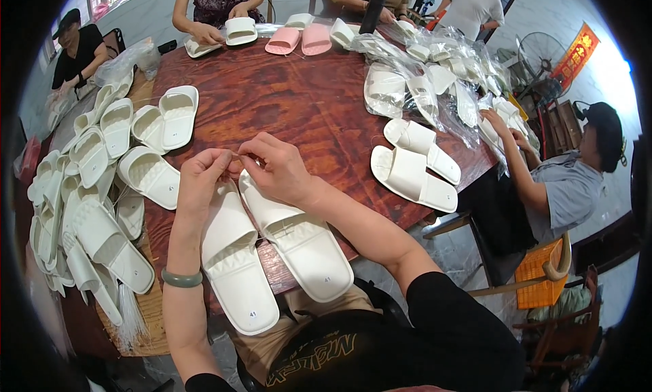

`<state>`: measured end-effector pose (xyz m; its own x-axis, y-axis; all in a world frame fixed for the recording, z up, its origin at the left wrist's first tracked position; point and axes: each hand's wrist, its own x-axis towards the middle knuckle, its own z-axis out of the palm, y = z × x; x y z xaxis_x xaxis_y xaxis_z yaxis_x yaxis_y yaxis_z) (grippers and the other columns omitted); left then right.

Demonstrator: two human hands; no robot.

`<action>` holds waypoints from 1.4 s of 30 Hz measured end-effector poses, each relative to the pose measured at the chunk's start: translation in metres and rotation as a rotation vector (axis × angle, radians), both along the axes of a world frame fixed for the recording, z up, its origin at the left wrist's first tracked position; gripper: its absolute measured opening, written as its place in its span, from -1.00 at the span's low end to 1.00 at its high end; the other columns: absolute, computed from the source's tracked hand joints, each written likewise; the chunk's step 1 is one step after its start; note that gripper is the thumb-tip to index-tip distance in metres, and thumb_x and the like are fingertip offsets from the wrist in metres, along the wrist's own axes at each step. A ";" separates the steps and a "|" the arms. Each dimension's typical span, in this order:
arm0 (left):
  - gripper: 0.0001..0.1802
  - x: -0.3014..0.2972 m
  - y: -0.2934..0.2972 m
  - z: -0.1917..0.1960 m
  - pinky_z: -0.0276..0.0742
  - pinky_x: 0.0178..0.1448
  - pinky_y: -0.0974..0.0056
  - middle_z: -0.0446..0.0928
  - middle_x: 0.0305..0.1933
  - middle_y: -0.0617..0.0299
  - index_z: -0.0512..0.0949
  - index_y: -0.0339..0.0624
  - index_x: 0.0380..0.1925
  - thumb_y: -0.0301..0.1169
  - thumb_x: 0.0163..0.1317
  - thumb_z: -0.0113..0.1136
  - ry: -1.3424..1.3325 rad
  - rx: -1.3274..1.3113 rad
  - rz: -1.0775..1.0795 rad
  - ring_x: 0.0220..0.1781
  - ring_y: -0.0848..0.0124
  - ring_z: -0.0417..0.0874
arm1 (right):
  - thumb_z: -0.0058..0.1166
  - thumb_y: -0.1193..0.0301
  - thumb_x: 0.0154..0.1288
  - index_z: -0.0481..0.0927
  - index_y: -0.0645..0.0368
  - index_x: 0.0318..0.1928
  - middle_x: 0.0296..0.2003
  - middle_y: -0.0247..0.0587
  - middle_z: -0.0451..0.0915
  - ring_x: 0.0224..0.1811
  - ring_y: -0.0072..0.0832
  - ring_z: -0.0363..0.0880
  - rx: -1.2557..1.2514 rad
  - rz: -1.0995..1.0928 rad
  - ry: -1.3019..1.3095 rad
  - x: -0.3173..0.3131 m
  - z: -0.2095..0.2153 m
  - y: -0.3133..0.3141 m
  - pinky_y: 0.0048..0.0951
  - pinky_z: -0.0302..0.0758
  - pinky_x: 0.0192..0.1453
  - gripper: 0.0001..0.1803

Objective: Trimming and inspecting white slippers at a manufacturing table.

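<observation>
Two white slippers [272, 256] lie paired on the surface [305, 107]; both hands, left [200, 178] and right [275, 168], pinch a thin thread [236, 153] closed-fingered above their toes. A loose heap [88, 188] at the left looks unpaired, so much seems left.

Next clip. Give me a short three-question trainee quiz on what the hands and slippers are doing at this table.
1. True or false: the left hand and right hand meet above the toe ends of a pair of white slippers.
2. What colour is the pair of slippers at the far edge of the wooden table? A) pink B) black C) green
3. Fill in: the left wrist wears a green ______.

Key:
1. True; the fingertips pinch together there, and what they pinch is too small to tell.
2. A
3. bangle
</observation>
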<state>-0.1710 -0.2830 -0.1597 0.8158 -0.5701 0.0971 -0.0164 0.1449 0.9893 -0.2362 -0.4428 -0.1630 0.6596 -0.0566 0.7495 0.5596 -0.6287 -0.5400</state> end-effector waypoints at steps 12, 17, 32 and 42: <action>-0.80 0.000 0.000 0.002 0.43 -0.31 0.50 0.57 -0.44 0.29 0.57 -0.29 -0.34 -0.37 0.29 0.07 0.021 0.022 -0.002 -0.43 0.57 0.54 | 0.07 0.54 0.08 0.51 0.20 -0.34 -0.43 -0.16 0.49 -0.45 -0.20 0.54 0.046 0.018 0.053 -0.002 0.003 0.001 -0.30 0.48 -0.41 -0.91; -0.80 0.001 0.001 -0.001 0.40 -0.33 0.51 0.57 -0.45 0.30 0.57 -0.29 -0.33 -0.37 0.29 0.07 0.009 0.017 -0.014 -0.43 0.58 0.53 | 0.06 0.54 0.08 0.51 0.21 -0.34 -0.43 -0.16 0.49 -0.46 -0.20 0.54 0.026 0.013 0.040 -0.002 0.001 0.001 -0.30 0.47 -0.42 -0.91; -0.79 0.000 0.000 0.001 0.41 -0.33 0.51 0.58 -0.45 0.30 0.58 -0.29 -0.32 -0.35 0.29 0.08 -0.002 0.055 -0.026 -0.43 0.59 0.54 | 0.06 0.53 0.08 0.50 0.20 -0.37 -0.45 -0.15 0.48 -0.47 -0.19 0.53 0.053 0.020 0.050 -0.002 0.002 0.002 -0.29 0.45 -0.44 -0.93; -0.81 -0.001 -0.001 0.003 0.42 -0.33 0.50 0.57 -0.46 0.30 0.57 -0.28 -0.35 -0.36 0.28 0.09 0.005 0.053 -0.032 -0.44 0.58 0.54 | 0.07 0.53 0.08 0.50 0.19 -0.36 -0.44 -0.15 0.48 -0.48 -0.20 0.53 0.056 0.008 0.076 -0.003 0.005 0.001 -0.30 0.45 -0.44 -0.92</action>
